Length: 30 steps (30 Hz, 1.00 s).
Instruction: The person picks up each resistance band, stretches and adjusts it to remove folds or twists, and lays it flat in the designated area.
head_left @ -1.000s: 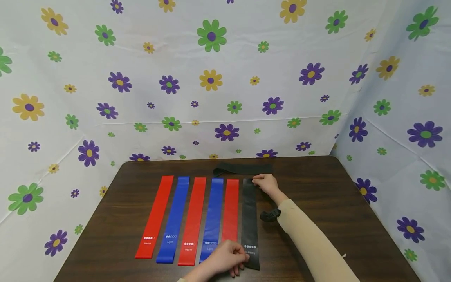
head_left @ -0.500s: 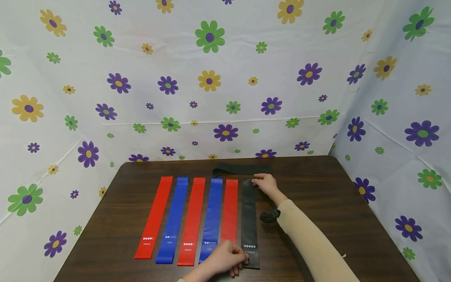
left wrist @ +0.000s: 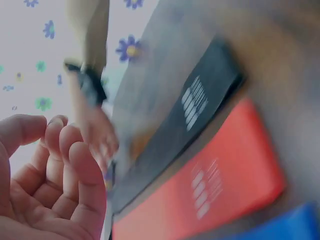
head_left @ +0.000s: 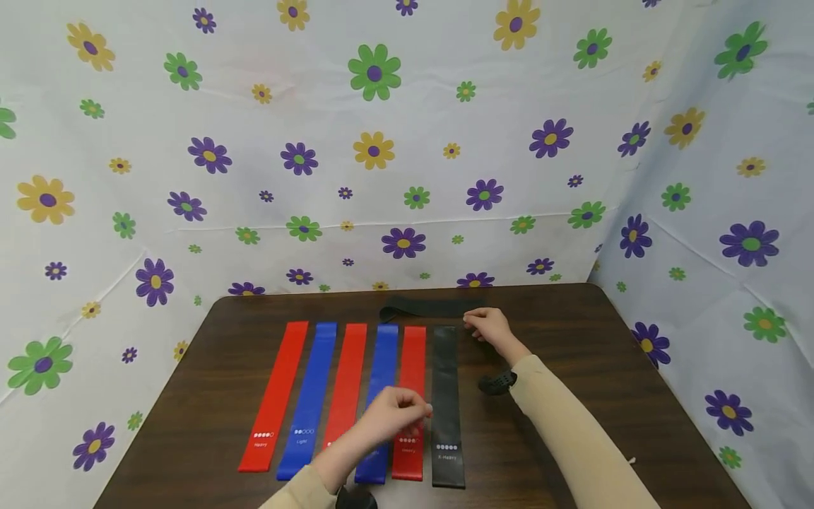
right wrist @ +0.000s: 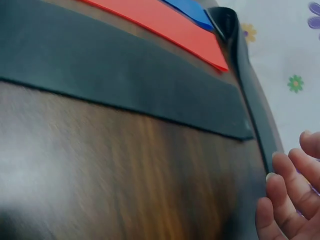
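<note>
My left hand (head_left: 394,413) hovers over the right-hand blue and red resistance bands, fingers loosely curled. In the left wrist view, nothing is between its thumb and fingers. The black X-Heavy resistance band (head_left: 448,389) lies flat at the right end of the row, with the Heavy red band (head_left: 413,360) beside it. My right hand (head_left: 492,329) is past the far end of that black band, its fingers relaxed. Its fingertips come right to the end of another black band (head_left: 426,307), which lies crosswise at the back with a raised loop at its left. Thumb and fingers stand apart in the right wrist view.
Farther left in the row lie a red band (head_left: 273,396), a blue band (head_left: 308,399), another red band (head_left: 346,375) and another blue band (head_left: 384,360). All rest on a dark wooden table (head_left: 559,318). Flower-printed cloth (head_left: 305,184) hangs behind and at the sides.
My left hand has let go of the black band's near end and moved up and left. The right hand has released its far end and shifted slightly back and right.
</note>
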Each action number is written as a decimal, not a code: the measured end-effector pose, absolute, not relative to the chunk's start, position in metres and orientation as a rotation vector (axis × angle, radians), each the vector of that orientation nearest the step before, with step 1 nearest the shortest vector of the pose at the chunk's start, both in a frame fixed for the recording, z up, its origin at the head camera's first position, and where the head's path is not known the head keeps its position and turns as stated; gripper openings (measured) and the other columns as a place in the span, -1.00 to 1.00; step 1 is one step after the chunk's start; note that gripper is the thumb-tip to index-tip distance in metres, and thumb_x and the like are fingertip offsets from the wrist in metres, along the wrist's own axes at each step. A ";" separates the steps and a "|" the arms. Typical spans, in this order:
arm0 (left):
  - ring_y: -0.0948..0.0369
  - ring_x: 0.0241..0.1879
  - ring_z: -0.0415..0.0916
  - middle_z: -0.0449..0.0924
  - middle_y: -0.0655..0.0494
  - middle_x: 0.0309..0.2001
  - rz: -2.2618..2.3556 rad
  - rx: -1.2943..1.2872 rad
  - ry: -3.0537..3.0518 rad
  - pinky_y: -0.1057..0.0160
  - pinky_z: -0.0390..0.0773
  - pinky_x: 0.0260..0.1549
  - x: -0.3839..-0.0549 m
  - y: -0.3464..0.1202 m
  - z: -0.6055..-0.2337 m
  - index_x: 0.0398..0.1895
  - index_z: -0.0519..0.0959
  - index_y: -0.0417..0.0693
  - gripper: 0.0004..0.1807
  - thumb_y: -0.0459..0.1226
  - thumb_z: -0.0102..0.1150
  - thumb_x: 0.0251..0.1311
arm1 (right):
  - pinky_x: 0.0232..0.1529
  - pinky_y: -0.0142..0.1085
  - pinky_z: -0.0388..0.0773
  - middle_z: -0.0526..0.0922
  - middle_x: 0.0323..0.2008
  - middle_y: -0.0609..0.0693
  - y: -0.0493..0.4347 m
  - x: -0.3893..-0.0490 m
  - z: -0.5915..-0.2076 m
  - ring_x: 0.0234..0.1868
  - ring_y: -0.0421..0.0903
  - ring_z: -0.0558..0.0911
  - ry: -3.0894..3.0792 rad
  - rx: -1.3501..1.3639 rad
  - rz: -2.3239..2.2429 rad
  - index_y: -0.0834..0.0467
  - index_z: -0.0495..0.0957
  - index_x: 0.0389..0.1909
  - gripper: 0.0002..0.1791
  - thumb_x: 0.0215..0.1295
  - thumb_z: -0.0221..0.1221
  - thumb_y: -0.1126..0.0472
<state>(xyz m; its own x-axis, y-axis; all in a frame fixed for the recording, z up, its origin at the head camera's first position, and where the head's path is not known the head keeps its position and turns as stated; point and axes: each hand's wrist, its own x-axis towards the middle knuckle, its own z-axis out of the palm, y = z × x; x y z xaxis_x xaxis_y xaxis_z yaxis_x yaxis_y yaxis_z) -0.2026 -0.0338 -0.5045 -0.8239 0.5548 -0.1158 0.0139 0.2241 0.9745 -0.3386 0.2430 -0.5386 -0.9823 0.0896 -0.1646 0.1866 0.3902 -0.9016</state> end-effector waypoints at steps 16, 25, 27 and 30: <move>0.11 -0.48 0.51 0.64 0.00 -0.43 1.381 0.296 2.772 0.20 0.48 -0.49 -0.319 -0.061 -0.509 -0.27 0.69 -0.16 -0.85 -0.25 0.21 0.25 | -0.01 0.03 0.50 0.65 -0.08 0.23 0.272 -0.333 -0.538 -0.06 0.17 0.60 2.921 0.302 -1.446 0.31 0.62 -0.04 -0.70 0.30 0.21 0.22; 0.02 -0.13 0.51 0.57 -0.06 -0.05 1.033 0.324 2.950 0.01 0.52 -0.08 -0.343 -0.068 -0.519 -0.05 0.66 -0.14 -0.75 -0.24 0.17 0.28 | 0.23 0.21 0.25 0.38 0.26 0.33 0.271 -0.335 -0.548 0.27 0.31 0.32 3.010 0.089 -1.093 0.30 0.41 0.27 -0.46 0.31 0.18 0.19; -0.04 0.00 0.48 0.53 -0.12 0.03 0.956 0.364 2.955 -0.04 0.49 0.01 -0.347 -0.068 -0.520 -0.01 0.64 -0.14 -0.72 -0.24 0.18 0.27 | 0.22 0.27 0.19 0.33 0.30 0.33 0.270 -0.336 -0.549 0.30 0.34 0.28 3.006 0.082 -1.018 0.26 0.38 0.31 -0.42 0.30 0.18 0.15; -0.13 0.15 0.39 0.47 -0.19 0.14 0.868 0.396 2.945 -0.11 0.41 0.11 -0.352 -0.066 -0.521 0.05 0.62 -0.12 -0.68 -0.23 0.21 0.25 | 0.19 0.35 0.14 0.24 0.37 0.31 0.269 -0.338 -0.552 0.33 0.36 0.22 2.985 0.098 -0.934 0.19 0.36 0.35 -0.38 0.30 0.17 0.07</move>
